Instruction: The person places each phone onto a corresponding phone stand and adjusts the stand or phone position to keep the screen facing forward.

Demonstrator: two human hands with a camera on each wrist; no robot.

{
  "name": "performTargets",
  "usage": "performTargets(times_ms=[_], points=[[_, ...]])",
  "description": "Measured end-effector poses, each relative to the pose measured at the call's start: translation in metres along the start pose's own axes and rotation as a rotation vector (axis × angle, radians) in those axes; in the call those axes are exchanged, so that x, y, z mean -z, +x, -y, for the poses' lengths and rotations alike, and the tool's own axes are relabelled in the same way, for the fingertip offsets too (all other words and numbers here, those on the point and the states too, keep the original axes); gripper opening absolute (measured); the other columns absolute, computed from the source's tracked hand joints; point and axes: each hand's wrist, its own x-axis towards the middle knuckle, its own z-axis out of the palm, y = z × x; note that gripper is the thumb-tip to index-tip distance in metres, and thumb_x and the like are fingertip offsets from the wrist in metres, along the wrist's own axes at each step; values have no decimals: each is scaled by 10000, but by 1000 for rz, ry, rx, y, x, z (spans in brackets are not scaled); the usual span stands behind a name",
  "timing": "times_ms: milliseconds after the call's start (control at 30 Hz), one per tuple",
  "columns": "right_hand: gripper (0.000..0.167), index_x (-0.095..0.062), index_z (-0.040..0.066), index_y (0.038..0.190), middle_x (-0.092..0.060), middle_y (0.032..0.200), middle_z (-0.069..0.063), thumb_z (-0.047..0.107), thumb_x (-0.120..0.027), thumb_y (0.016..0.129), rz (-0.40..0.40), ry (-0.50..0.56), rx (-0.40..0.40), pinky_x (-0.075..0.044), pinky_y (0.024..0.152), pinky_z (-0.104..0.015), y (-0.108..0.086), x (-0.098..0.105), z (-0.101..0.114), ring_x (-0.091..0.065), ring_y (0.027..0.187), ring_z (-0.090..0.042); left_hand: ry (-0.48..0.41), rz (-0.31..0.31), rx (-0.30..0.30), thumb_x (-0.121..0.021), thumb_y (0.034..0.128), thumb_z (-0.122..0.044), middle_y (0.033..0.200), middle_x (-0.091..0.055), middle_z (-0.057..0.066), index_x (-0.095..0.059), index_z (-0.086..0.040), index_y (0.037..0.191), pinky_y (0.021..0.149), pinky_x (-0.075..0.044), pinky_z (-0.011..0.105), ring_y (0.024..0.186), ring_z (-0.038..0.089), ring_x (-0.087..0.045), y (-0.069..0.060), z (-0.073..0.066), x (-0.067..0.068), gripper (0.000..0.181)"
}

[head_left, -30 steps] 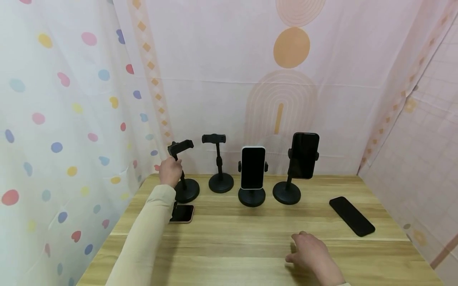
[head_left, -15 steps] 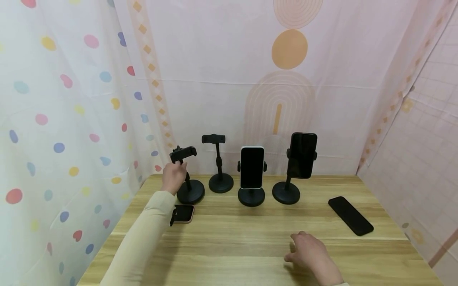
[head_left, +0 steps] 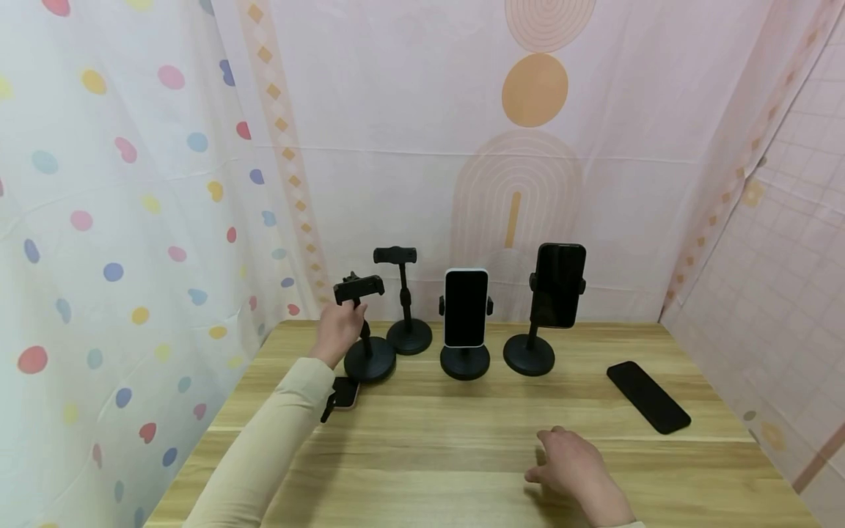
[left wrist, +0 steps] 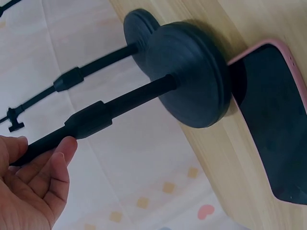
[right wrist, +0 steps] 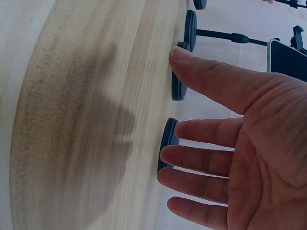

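Observation:
My left hand (head_left: 338, 331) grips the upper pole of a black phone stand (head_left: 370, 359), its clamp (head_left: 359, 288) sitting just above the fingers. In the left wrist view, thumb and fingers close round the pole above the thick collar (left wrist: 88, 119). The stand's round base (left wrist: 189, 74) overlaps a corner of a pink-edged phone (left wrist: 268, 120) lying on the table; whether the base touches the table I cannot tell. My right hand (head_left: 574, 469) hovers over the front right of the table, holding nothing, with its fingers extended in the right wrist view.
A second stand with a bare clamp (head_left: 394, 255) stands behind the held one. Two more stands hold a white-edged phone (head_left: 466, 308) and a black phone (head_left: 558, 286). Another black phone (head_left: 648, 397) lies flat at the right of the wooden table (head_left: 449, 447). Patterned curtains hang behind and beside.
My left hand has moved the gripped stand to the right and slightly nearer, and its clamp has turned more level. My right hand has stayed in place.

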Motion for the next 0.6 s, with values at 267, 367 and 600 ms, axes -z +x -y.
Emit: performTargets(times_ms=[267, 367, 600], points=[[651, -649, -38, 1194, -634, 1150, -222, 351, -877, 725, 4, 4, -7, -477, 890, -557, 0, 1, 0, -612, 1057, -394, 61, 127, 28, -557, 1019, -161, 599, -492, 101, -531, -35, 709, 550, -429, 414, 547, 295, -501, -4, -18, -3, 336], [656, -644, -36, 1209, -633, 1159, -214, 362, -869, 738, 37, 14, -29, -467, 904, -562, 2, 1, -1, -605, 1073, -390, 39, 165, 11, -554, 1023, -154, 601, -495, 98, -549, -24, 743, 537, -422, 390, 532, 270, -488, -7, -25, -3, 309], [641, -644, -36, 1200, -622, 1197, -242, 358, -862, 744, 53, 24, -39, -443, 929, -587, 5, 3, -1, -583, 1121, -419, 0, 269, 62, -542, 1033, -201, 653, -531, 84, -579, -34, 788, 559, -424, 357, 572, 238, -504, -14, -42, -9, 299]])
